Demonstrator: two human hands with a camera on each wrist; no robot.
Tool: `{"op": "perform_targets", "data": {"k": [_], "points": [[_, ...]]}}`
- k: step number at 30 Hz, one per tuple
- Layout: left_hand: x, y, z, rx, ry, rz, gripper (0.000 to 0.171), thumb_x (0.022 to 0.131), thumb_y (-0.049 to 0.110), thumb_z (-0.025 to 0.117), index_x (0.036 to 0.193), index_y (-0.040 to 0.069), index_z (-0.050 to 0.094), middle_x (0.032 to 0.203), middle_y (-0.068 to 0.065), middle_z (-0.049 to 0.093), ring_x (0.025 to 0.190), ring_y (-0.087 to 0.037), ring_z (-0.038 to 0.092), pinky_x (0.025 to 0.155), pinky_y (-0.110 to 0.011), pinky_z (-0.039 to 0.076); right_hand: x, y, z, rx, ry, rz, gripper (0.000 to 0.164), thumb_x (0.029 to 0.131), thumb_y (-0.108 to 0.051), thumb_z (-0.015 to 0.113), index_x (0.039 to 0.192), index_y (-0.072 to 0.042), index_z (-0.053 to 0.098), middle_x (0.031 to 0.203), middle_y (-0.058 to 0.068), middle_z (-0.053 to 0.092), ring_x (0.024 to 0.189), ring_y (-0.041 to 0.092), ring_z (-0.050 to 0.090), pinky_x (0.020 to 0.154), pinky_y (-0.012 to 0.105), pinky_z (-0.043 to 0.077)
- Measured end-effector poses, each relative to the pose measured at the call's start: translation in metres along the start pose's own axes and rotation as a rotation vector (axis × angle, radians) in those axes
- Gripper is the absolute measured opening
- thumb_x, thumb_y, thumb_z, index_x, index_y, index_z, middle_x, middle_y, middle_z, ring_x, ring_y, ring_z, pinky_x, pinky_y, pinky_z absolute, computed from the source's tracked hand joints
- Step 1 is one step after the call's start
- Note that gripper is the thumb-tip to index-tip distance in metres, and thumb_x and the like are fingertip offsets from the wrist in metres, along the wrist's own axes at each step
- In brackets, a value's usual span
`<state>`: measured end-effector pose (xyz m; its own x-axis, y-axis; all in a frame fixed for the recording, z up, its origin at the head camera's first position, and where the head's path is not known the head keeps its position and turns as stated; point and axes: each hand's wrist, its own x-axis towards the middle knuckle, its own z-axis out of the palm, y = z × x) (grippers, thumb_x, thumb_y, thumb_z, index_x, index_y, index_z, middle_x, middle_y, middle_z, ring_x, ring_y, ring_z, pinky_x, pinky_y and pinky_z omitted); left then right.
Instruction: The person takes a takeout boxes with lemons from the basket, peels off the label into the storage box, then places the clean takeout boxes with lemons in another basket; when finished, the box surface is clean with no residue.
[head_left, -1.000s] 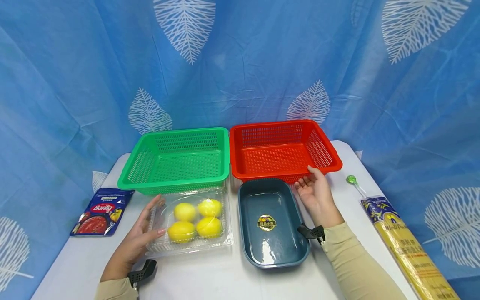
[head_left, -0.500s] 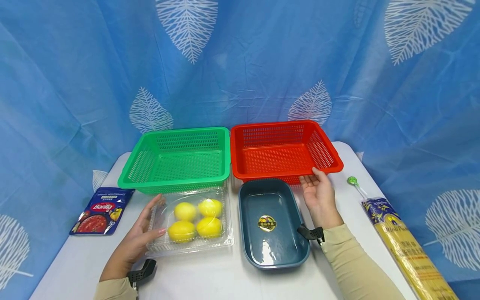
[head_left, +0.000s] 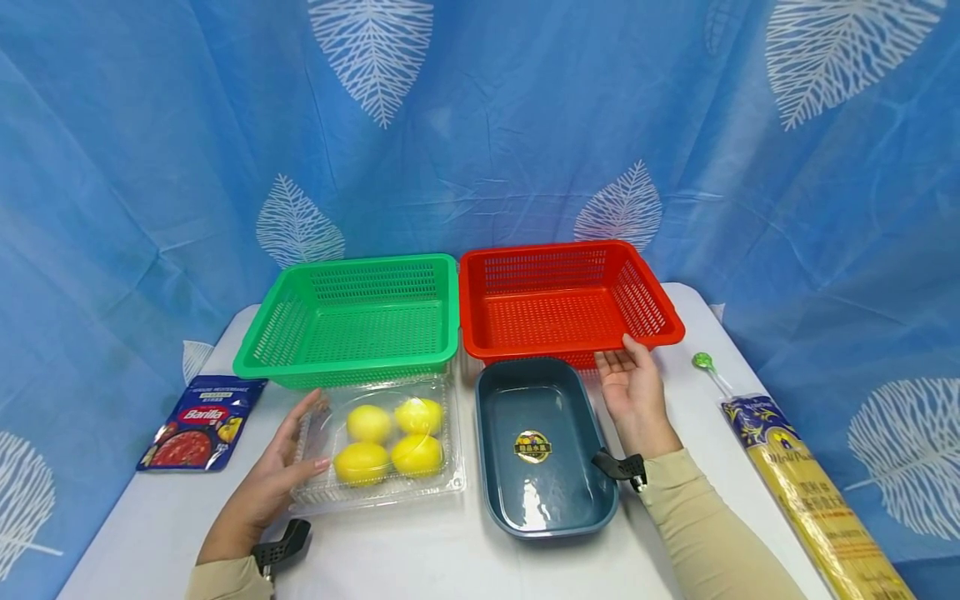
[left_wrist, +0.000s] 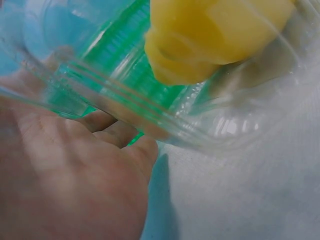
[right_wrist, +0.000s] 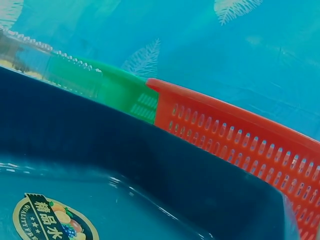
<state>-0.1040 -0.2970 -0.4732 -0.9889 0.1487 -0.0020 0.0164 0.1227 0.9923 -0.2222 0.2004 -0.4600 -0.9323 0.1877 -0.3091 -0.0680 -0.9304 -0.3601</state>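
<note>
My left hand (head_left: pixel 262 483) holds the left side of a clear plastic box (head_left: pixel 452 467), its thumb on the near part and its fingers toward the far corner. Several lemons (head_left: pixel 417 454) lie inside the box. In the left wrist view the fingers reach under the box's edge, close to a lemon (left_wrist: pixel 215 35). To the right of a dark blue dish (head_left: pixel 536 492) is my right hand (head_left: pixel 637 400), palm turned toward the dish, fingers loosely extended. Its fingertips are by the front wall of the red basket (head_left: pixel 570 343); contact cannot be told. The right wrist view shows no fingers.
A green basket (head_left: pixel 360 371) stands behind the box, side by side with the red one. At the left lies a Barilla sauce pouch (head_left: pixel 202 425). Along the right edge lie a green lollipop (head_left: pixel 702 360) and a long spaghetti pack (head_left: pixel 813 492). A blue curtain (head_left: pixel 480 125) hangs behind.
My right hand has shifted slightly to the right, away from the dish's rim, and its fingers have straightened a little. The left hand and the box stay in place.
</note>
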Motion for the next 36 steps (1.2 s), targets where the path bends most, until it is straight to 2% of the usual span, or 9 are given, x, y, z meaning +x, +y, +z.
{"op": "perform_targets", "data": {"k": [8, 17, 20, 24, 25, 28, 31, 34, 36], "points": [[0.001, -0.001, 0.003, -0.004, 0.053, 0.056, 0.089, 0.092, -0.005, 0.067, 0.168, 0.020, 0.027, 0.174, -0.016, 0.010, 0.157, -0.039, -0.010, 0.113, -0.074, -0.013, -0.001, 0.000, -0.001, 0.004, -0.010, 0.005, 0.039, 0.107, -0.009, 0.061, 0.141, -0.009, 0.042, 0.137, 0.008, 0.048, 0.117, 0.020, 0.054, 0.090, 0.030, 0.057], [0.001, 0.000, 0.010, -0.024, 0.126, 0.069, 0.080, 0.095, -0.008, 0.059, 0.166, 0.018, 0.034, 0.172, -0.007, 0.024, 0.159, -0.034, 0.001, 0.121, -0.065, -0.002, 0.000, 0.000, -0.001, -0.001, -0.012, 0.008, 0.038, 0.108, -0.009, 0.059, 0.141, -0.007, 0.040, 0.132, 0.008, 0.050, 0.107, 0.020, 0.057, 0.089, 0.030, 0.057], [0.000, 0.002, 0.012, -0.042, 0.123, 0.063, 0.079, 0.096, -0.009, 0.056, 0.166, 0.019, 0.034, 0.172, -0.006, 0.024, 0.159, -0.030, 0.005, 0.126, -0.046, 0.010, 0.000, -0.001, -0.002, 0.001, -0.007, 0.008, 0.040, 0.106, -0.010, 0.063, 0.139, -0.008, 0.041, 0.132, 0.008, 0.050, 0.108, 0.020, 0.057, 0.089, 0.030, 0.057], [-0.002, 0.008, 0.015, -0.071, 0.124, 0.026, 0.079, 0.097, -0.008, 0.054, 0.167, 0.022, 0.033, 0.173, -0.002, 0.020, 0.159, -0.026, 0.008, 0.116, -0.022, 0.030, 0.000, -0.001, -0.002, 0.003, -0.002, 0.010, 0.036, 0.106, -0.011, 0.063, 0.137, -0.009, 0.044, 0.132, 0.007, 0.050, 0.111, 0.019, 0.055, 0.089, 0.029, 0.057], [-0.003, 0.009, 0.016, -0.080, 0.128, 0.017, 0.080, 0.097, -0.008, 0.053, 0.167, 0.022, 0.033, 0.174, -0.001, 0.020, 0.159, -0.025, 0.007, 0.117, -0.023, 0.029, 0.000, -0.001, -0.002, -0.001, -0.003, 0.007, 0.037, 0.106, -0.011, 0.062, 0.138, -0.009, 0.043, 0.133, 0.007, 0.049, 0.113, 0.019, 0.054, 0.089, 0.029, 0.057], [-0.003, 0.014, 0.018, -0.112, 0.157, -0.017, 0.080, 0.096, -0.009, 0.052, 0.167, 0.021, 0.034, 0.173, 0.000, 0.021, 0.159, -0.024, 0.003, 0.125, -0.041, 0.016, 0.000, -0.001, -0.002, -0.005, -0.011, 0.007, 0.044, 0.107, -0.011, 0.061, 0.145, -0.009, 0.039, 0.137, 0.007, 0.047, 0.120, 0.019, 0.052, 0.090, 0.029, 0.057], [-0.004, 0.019, 0.021, -0.132, 0.207, -0.057, 0.078, 0.095, -0.010, 0.053, 0.165, 0.020, 0.038, 0.171, 0.001, 0.027, 0.159, -0.026, 0.004, 0.124, -0.058, 0.009, 0.000, 0.000, -0.002, -0.004, -0.014, 0.011, 0.054, 0.106, -0.010, 0.064, 0.151, -0.011, 0.035, 0.142, 0.006, 0.045, 0.123, 0.019, 0.051, 0.092, 0.029, 0.056], [-0.005, 0.024, 0.023, -0.147, 0.243, -0.092, 0.074, 0.096, -0.011, 0.051, 0.164, 0.018, 0.040, 0.170, 0.001, 0.029, 0.158, -0.029, 0.009, 0.123, -0.053, 0.018, 0.000, 0.000, -0.003, -0.002, -0.015, 0.015, 0.057, 0.105, -0.011, 0.066, 0.152, -0.011, 0.034, 0.147, 0.006, 0.042, 0.121, 0.019, 0.051, 0.092, 0.030, 0.056], [-0.006, 0.027, 0.023, -0.151, 0.260, -0.113, 0.072, 0.097, -0.011, 0.049, 0.164, 0.017, 0.041, 0.170, 0.002, 0.028, 0.158, -0.029, 0.010, 0.120, -0.043, 0.028, 0.000, 0.000, -0.003, -0.002, -0.013, 0.017, 0.056, 0.105, -0.011, 0.065, 0.151, -0.011, 0.035, 0.146, 0.006, 0.042, 0.117, 0.019, 0.053, 0.092, 0.030, 0.056]]}}
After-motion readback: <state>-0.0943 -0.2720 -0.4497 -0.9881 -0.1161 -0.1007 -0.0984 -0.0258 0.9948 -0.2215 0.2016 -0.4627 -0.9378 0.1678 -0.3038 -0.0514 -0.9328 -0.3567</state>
